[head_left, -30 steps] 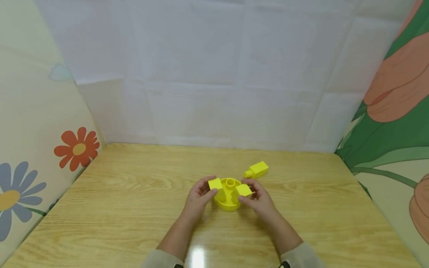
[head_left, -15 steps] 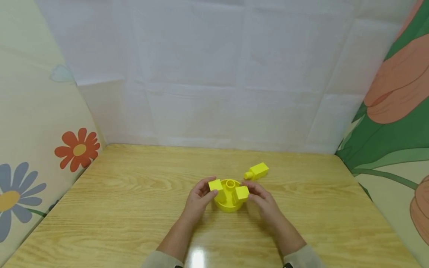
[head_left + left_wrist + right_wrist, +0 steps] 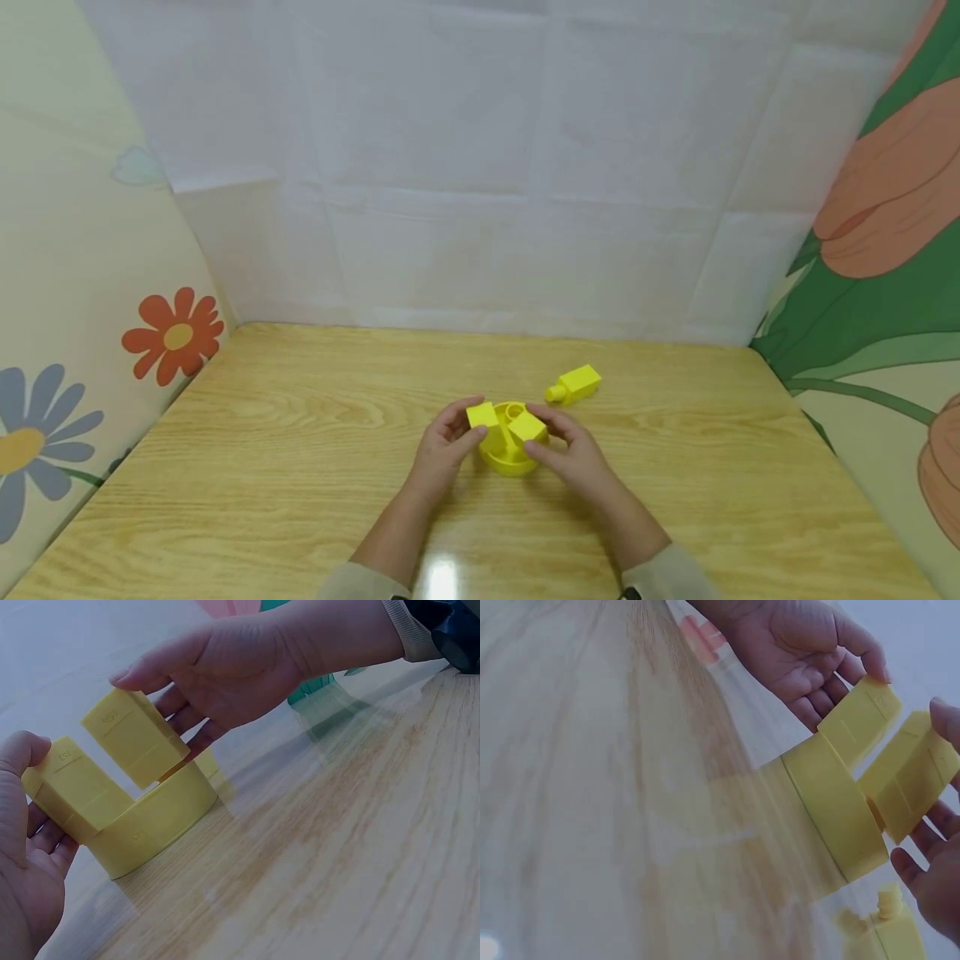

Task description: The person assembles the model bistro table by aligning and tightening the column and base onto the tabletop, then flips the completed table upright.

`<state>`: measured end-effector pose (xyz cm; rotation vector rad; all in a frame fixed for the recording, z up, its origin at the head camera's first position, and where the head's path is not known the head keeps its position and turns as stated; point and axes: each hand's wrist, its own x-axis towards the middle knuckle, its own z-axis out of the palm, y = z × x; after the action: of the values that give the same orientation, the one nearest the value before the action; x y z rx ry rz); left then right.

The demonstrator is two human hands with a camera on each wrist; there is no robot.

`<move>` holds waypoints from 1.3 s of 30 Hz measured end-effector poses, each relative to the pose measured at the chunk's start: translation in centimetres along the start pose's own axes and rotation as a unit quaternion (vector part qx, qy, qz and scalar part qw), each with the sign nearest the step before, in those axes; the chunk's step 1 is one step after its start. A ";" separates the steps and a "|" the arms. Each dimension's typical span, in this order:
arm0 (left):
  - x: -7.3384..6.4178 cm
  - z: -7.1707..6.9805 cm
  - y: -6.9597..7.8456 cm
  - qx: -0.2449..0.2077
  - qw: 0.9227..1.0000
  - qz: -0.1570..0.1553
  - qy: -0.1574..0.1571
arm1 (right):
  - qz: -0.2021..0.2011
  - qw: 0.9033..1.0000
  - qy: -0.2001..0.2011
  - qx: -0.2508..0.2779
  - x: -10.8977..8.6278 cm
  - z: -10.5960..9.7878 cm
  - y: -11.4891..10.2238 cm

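A round yellow plastic base (image 3: 510, 468) with a raised rim rests on the table, a ring-shaped socket (image 3: 515, 411) at its far side. My left hand (image 3: 441, 448) pinches a yellow rectangular block (image 3: 482, 415) at the base's left side, thumb on the near face. In the left wrist view this block (image 3: 79, 787) rises from inside the rim. My right hand (image 3: 572, 450) holds a second yellow block (image 3: 528, 427) between thumb and fingers over the base's right side. Seen from the left wrist, the second block (image 3: 136, 739) leans, its lower end at the rim.
Behind and to the right of the base, a third yellow block (image 3: 579, 382) with a round peg lies on its side on the wooden table (image 3: 300, 450). A white cloth (image 3: 480, 167) hangs along the far edge. Flower-printed cloths flank both sides.
My right hand has shifted its fingers on the second block and turned it, bringing it left towards the middle of the base. The left hand and its block have stayed in place.
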<state>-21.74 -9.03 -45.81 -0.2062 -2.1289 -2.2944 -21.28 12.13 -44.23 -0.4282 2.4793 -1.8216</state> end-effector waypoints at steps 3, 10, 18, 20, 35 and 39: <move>0.0 0.1 0.0 -0.004 1.000 0.002 -0.002 | 0.017 1.000 0.001 0.015 0.3 0.3 -0.1; 0.0 0.1 0.1 -0.006 1.000 0.003 -0.004 | 0.043 0.999 0.019 0.019 0.8 0.6 -0.3; 0.0 0.1 0.2 -0.002 1.000 0.003 -0.006 | 0.002 0.998 0.035 0.046 0.8 0.5 -0.4; 0.0 0.1 0.3 -0.002 1.000 0.003 -0.005 | 0.001 0.998 0.045 0.043 0.9 0.5 -0.5; -0.1 0.1 0.0 -0.008 1.000 0.002 -0.003 | 0.032 0.998 0.053 0.026 1.9 0.9 -0.4; -0.1 0.1 -0.1 -0.012 1.000 0.003 -0.004 | 0.032 0.998 0.020 0.050 1.9 0.9 -0.3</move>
<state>-21.61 -8.97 -45.88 -0.2217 -2.1037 -2.3204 -22.89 10.77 -43.99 -0.3067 2.3847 -1.9364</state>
